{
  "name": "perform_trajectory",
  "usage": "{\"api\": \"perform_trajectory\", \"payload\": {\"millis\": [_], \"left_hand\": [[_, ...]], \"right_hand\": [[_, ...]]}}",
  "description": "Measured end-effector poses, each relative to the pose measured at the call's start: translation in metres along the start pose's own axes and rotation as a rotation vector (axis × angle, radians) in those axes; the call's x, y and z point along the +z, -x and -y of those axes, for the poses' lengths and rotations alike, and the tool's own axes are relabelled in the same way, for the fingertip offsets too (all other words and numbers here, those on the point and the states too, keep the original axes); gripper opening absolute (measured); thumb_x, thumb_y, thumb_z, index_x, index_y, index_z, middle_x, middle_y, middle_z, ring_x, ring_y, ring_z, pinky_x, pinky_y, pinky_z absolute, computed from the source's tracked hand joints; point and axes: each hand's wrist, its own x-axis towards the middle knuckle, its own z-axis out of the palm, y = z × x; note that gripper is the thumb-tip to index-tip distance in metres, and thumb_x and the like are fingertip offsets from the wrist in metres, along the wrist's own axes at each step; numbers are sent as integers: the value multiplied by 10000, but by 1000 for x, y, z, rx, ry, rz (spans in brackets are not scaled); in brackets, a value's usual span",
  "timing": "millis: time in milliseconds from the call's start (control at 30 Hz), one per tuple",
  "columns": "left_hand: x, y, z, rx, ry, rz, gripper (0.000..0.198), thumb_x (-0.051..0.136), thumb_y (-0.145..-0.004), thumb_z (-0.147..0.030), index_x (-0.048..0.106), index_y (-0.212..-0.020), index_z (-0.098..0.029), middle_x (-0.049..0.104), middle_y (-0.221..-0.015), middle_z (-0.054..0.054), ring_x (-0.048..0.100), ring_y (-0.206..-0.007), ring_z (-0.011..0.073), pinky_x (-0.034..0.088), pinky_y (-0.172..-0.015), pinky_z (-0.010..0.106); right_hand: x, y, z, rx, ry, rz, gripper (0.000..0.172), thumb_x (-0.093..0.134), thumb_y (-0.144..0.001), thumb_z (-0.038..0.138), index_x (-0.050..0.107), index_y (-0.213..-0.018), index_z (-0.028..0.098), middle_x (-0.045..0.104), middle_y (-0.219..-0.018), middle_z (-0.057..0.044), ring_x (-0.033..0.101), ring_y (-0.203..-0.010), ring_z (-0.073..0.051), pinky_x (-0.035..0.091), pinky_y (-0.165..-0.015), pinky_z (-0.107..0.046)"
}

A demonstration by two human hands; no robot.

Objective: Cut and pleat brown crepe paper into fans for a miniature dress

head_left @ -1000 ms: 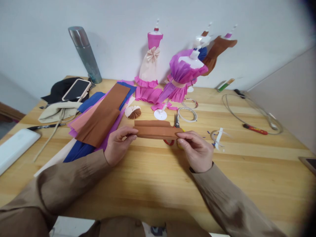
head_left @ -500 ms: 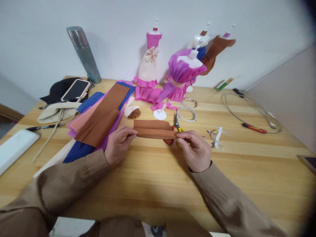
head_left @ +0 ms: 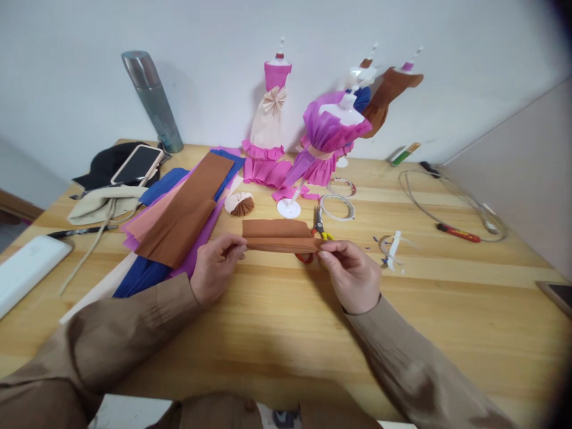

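Observation:
I hold a strip of brown crepe paper (head_left: pixel 279 235) just above the wooden table (head_left: pixel 286 322), folded along its near edge. My left hand (head_left: pixel 215 268) pinches the strip's left end, fingers closed on the fold. My right hand (head_left: pixel 353 275) pinches the right end between thumb and fingertips. Red-handled scissors (head_left: pixel 315 235) lie on the table right behind the strip, partly hidden by it.
A stack of brown, pink, purple and blue paper sheets (head_left: pixel 179 214) lies at left. Several mannequins in paper dresses (head_left: pixel 324 134) stand at the back. Also there: tape rings (head_left: pixel 338 207), a paper rosette (head_left: pixel 240 203), a metal flask (head_left: pixel 153 101), a phone (head_left: pixel 137 163), a cable and red screwdriver (head_left: pixel 458 233).
The right end of the strip has been folded in a little; my right hand shifted slightly left. The left hand barely moved.

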Motion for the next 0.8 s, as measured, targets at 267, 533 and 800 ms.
{"api": "perform_trajectory", "payload": {"millis": [267, 533, 800], "left_hand": [[2, -4, -9, -128, 248, -38, 86, 698, -729, -229, 689, -722, -144, 670, -661, 14, 629, -620, 114, 519, -616, 207], [1, -6, -15, -139, 313, -53, 53, 717, -683, -192, 710, -694, -141, 679, -663, 16, 625, -615, 111, 525, -602, 202], [2, -7, -17, -172, 386, -50, 63, 730, -673, -189, 703, -702, -140, 685, -647, 8, 664, -599, 127, 565, -605, 221]], "right_hand": [[-2, -5, 8, -38, -84, -1, 44, 684, -766, 203, 660, -730, 195, 673, -760, -27, 622, -663, -141, 514, -625, -270], [-4, -6, 10, -64, -117, 27, 75, 674, -757, 142, 653, -714, 200, 655, -707, -8, 597, -644, -132, 480, -601, -256], [-3, -4, 10, -30, -168, 23, 74, 690, -742, 141, 660, -714, 203, 675, -703, -7, 611, -637, -131, 490, -596, -252]]}}
